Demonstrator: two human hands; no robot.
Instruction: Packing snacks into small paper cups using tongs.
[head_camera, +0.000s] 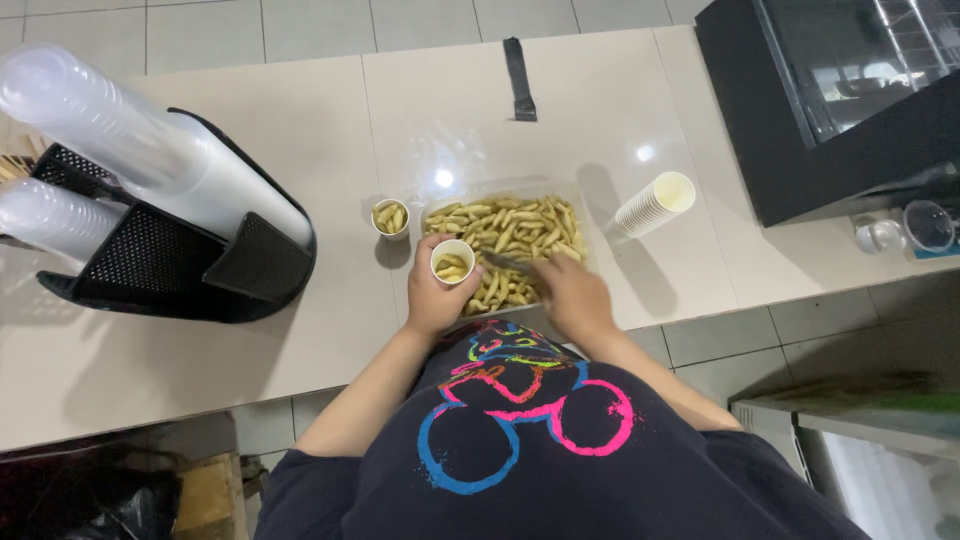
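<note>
Left hand (432, 300) grips cup (452, 260); right hand (570, 293) holds tongs (508, 263).

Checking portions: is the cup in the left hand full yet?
Partly filled: fries sit below the rim of the paper cup in the left hand.

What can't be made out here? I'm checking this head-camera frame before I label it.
- Right hand: its grip on the tongs is blurred by motion.
- Paper cup in the left hand: fingers hide its lower part.
- Tray of fries: both hands cover its near edge.
- Clear cup stacks: cut off by the left frame edge.
</note>
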